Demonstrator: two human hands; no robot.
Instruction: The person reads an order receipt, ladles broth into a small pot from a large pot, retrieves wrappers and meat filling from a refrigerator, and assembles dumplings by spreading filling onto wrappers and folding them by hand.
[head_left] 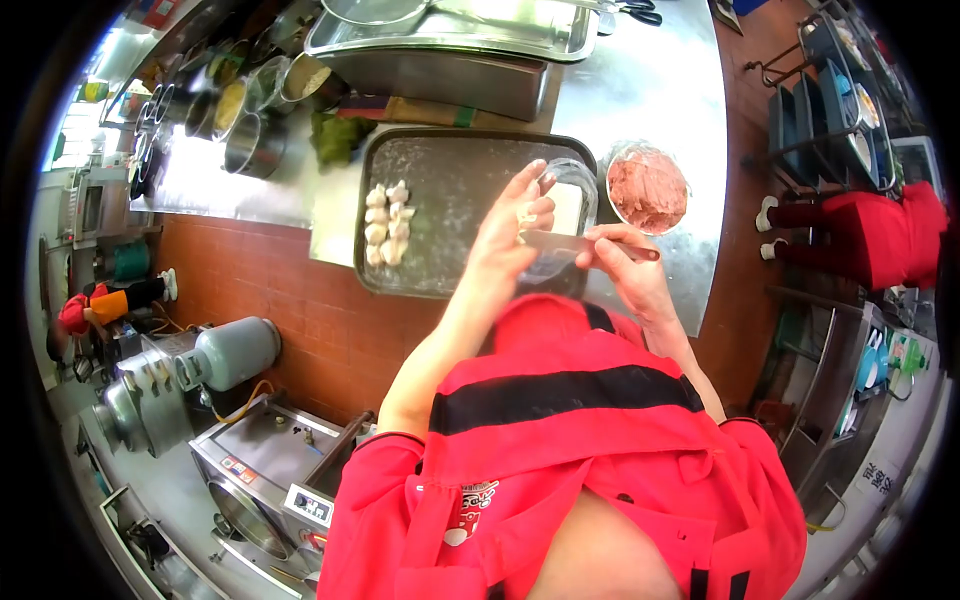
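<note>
My left hand (512,222) is raised over the right part of a dark tray (440,165), with a small pale piece of dough (526,216) held in its curled fingers. Pinched in my right hand (625,262) is the brown handle of a flat spatula (560,241), whose blade reaches to my left palm. Several pale folded dumplings (376,233) sit in two rows at the tray's left side. Under my hands, a clear round container (587,180) with a pale stack (566,208) rests on the tray. Right of it stands a bowl of pink minced filling (648,190).
A metal tray (575,45) lies on a box at the table's back. Metal pots (255,145) and a green cloth (338,138) are at the left. People in red stand far right (890,235) and far left (100,305). A gas cylinder (235,353) is lower left.
</note>
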